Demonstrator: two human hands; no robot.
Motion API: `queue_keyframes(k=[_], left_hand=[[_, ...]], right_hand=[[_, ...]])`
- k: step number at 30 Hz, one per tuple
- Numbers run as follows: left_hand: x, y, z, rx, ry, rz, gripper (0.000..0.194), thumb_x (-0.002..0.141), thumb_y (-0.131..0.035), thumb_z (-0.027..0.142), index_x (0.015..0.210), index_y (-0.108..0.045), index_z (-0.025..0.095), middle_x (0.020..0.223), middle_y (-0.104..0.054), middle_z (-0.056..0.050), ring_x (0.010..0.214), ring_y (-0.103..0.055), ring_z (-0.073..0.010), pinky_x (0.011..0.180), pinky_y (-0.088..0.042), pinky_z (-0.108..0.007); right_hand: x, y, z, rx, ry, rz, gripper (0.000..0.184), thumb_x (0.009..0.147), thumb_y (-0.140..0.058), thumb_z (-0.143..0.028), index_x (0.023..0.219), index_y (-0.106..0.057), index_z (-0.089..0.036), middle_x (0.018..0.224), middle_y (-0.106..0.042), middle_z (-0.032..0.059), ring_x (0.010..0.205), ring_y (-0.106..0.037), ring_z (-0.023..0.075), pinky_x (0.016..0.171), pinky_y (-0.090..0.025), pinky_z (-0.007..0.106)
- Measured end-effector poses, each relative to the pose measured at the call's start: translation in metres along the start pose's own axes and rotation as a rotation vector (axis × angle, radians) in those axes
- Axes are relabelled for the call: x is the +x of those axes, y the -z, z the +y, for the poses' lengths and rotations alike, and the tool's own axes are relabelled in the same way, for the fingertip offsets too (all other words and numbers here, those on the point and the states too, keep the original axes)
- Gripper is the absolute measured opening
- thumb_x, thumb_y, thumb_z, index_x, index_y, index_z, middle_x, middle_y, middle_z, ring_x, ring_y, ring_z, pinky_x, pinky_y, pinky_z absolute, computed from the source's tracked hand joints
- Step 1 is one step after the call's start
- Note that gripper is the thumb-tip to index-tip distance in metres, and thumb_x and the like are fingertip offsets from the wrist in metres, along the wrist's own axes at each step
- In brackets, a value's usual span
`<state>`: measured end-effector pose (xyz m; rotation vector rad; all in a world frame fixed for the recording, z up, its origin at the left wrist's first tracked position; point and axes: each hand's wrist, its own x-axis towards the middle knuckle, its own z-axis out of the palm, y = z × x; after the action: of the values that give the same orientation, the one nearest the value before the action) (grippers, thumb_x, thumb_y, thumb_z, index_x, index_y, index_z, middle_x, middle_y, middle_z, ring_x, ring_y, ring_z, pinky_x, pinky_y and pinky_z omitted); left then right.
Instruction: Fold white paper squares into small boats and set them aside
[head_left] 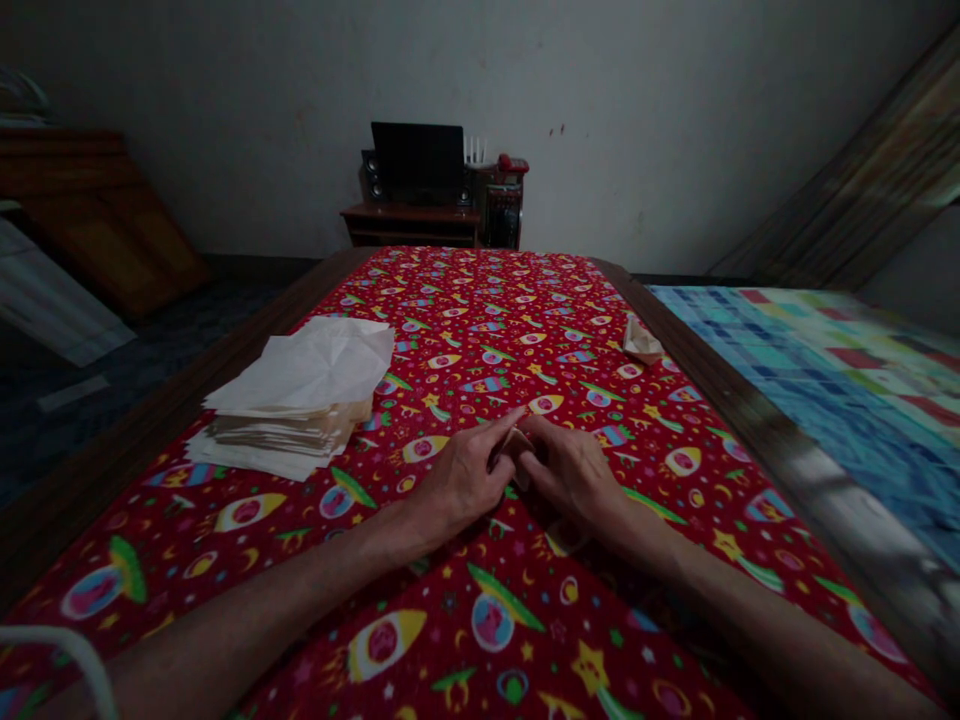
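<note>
Both my hands meet over the middle of a red patterned cloth (442,520). Between them is a small folded piece of paper (516,442), pale and mostly covered by my fingers. My left hand (469,470) pinches it from the left, its index finger pointing forward. From the right, my right hand (570,468) curls its fingers around the same paper. A stack of white paper sheets (300,375) lies to the left, its top sheet creased. Another folded paper piece (641,340) rests near the cloth's right edge, apart from my hands.
A dark wooden edge (810,500) borders the cloth on the right. Beyond it lies a colourful checked bed cover (810,380). A monitor (420,158) stands on a small desk (409,222) by the far wall. A wooden cabinet (97,220) is at the left.
</note>
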<state>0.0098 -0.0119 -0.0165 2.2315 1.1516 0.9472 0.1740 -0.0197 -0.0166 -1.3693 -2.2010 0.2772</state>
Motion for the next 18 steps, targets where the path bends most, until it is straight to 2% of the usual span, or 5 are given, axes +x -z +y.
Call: queue_keyframes(k=[3,7,12,15,18], left_hand=[[-0.001,0.0,-0.001,0.0,-0.017,-0.014,0.058,0.078,-0.045,0.01,0.136,-0.044,0.013,0.093,-0.069,-0.006,0.079,-0.064,-0.0172,0.074,-0.051,-0.029],[-0.001,0.003,-0.001,0.094,0.019,0.007,0.064,0.076,-0.047,0.01,0.138,-0.041,0.02,0.086,-0.068,-0.001,0.072,-0.06,-0.0149,0.069,-0.049,-0.026],[-0.001,0.004,0.001,0.218,0.102,-0.006,0.062,0.078,-0.052,0.018,0.138,-0.041,0.026,0.069,-0.063,0.002,0.06,-0.057,-0.0148,0.058,-0.044,-0.024],[-0.002,0.004,-0.001,0.225,0.123,-0.02,0.06,0.08,-0.056,0.024,0.138,-0.041,0.028,0.073,-0.065,0.0,0.065,-0.061,-0.0179,0.059,-0.046,-0.026],[-0.002,0.004,-0.005,0.167,0.067,0.005,0.056,0.082,-0.055,0.024,0.137,-0.043,0.024,0.091,-0.067,-0.005,0.08,-0.063,-0.0207,0.07,-0.049,-0.03]], right_hand=[[0.001,0.002,0.001,0.021,-0.037,-0.031,0.012,0.081,-0.046,-0.021,0.076,-0.055,-0.018,0.059,-0.055,-0.0014,0.049,-0.046,0.0101,0.05,-0.026,0.021],[0.001,0.005,0.003,-0.096,-0.06,0.011,0.009,0.078,-0.048,-0.024,0.077,-0.055,-0.018,0.06,-0.057,0.0,0.051,-0.047,0.0118,0.05,-0.023,0.023],[-0.003,0.005,0.001,-0.213,0.008,0.036,0.012,0.082,-0.046,-0.029,0.08,-0.052,-0.018,0.061,-0.059,0.0011,0.05,-0.048,0.013,0.049,-0.02,0.024],[-0.005,0.003,-0.004,-0.238,0.041,0.043,0.012,0.083,-0.045,-0.029,0.082,-0.051,-0.019,0.06,-0.059,0.0008,0.049,-0.049,0.0132,0.049,-0.02,0.024],[-0.006,0.002,-0.009,-0.275,0.072,0.043,0.011,0.084,-0.045,-0.029,0.082,-0.05,-0.018,0.061,-0.06,0.0017,0.049,-0.049,0.0137,0.049,-0.021,0.024]])
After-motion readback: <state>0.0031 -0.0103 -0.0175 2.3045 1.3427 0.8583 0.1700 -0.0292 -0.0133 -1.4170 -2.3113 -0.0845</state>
